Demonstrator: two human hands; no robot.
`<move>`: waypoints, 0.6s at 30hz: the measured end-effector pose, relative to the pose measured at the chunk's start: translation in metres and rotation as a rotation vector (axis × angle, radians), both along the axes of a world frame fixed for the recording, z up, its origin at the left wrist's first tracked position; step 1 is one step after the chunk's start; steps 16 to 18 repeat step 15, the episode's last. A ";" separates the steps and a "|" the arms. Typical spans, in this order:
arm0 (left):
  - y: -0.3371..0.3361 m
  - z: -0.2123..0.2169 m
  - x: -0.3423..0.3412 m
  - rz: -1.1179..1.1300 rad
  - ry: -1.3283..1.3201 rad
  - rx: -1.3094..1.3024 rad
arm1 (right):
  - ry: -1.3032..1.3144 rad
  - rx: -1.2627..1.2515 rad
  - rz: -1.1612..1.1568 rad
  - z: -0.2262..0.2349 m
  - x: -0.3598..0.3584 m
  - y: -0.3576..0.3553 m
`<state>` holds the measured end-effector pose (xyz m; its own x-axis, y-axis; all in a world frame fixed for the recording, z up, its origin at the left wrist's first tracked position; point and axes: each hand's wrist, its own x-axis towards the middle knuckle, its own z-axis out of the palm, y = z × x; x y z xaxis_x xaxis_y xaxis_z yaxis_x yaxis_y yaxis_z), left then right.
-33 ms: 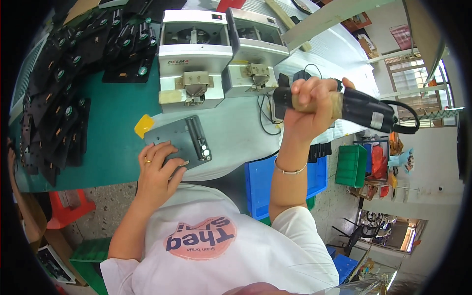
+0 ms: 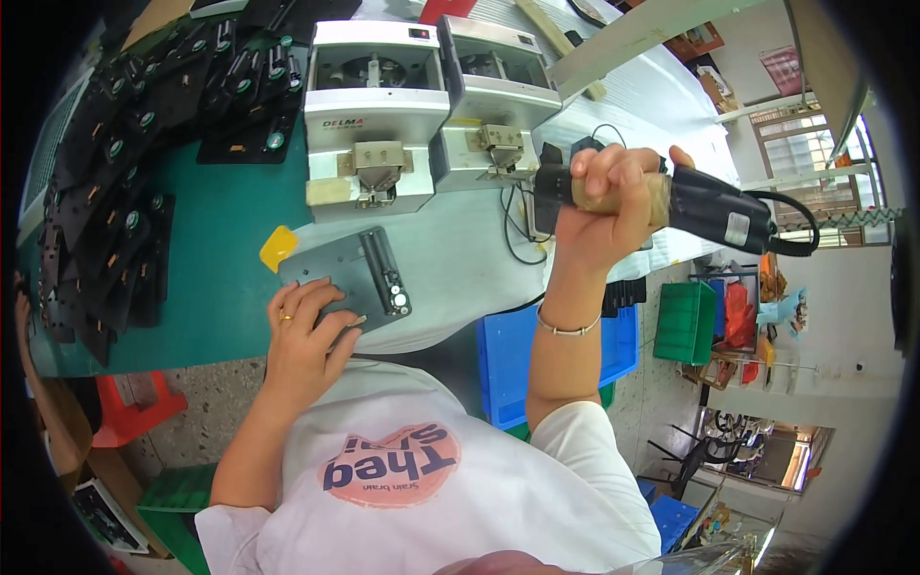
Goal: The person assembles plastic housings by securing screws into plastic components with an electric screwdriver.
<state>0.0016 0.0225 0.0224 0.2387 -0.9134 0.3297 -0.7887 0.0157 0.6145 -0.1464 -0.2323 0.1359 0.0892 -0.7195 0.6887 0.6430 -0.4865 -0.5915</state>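
My left hand (image 2: 311, 331) lies on the near left part of a dark grey flat plate (image 2: 326, 254), its fingers apart and pressing on the surface. Along the plate's right side runs a black cylinder part (image 2: 381, 264) with small round silver pieces at its near end. My right hand (image 2: 613, 196) is raised at the right, wrapped round a black corded electric screwdriver (image 2: 714, 211) that has tan tape on its grip. The tool is held roughly level above the bench, apart from the plate, its cord end toward the right.
Two silver screw feeders (image 2: 374, 125) (image 2: 494, 101) stand beyond the plate. Many similar black plates (image 2: 125, 192) are piled at the left. A yellow piece (image 2: 279, 249) lies by the plate's corner. A blue crate (image 2: 503, 369) sits below my right forearm. Another person's arm (image 2: 48, 402) shows far left.
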 end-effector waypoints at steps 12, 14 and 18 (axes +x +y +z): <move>-0.007 -0.001 0.000 0.016 -0.017 0.019 | 0.100 -0.015 0.034 -0.023 0.011 -0.034; -0.007 -0.001 0.000 0.011 -0.014 0.022 | 0.165 -0.033 -0.020 -0.024 0.011 -0.035; -0.007 -0.001 0.000 0.009 -0.021 0.024 | 0.176 -0.042 -0.034 -0.024 0.011 -0.035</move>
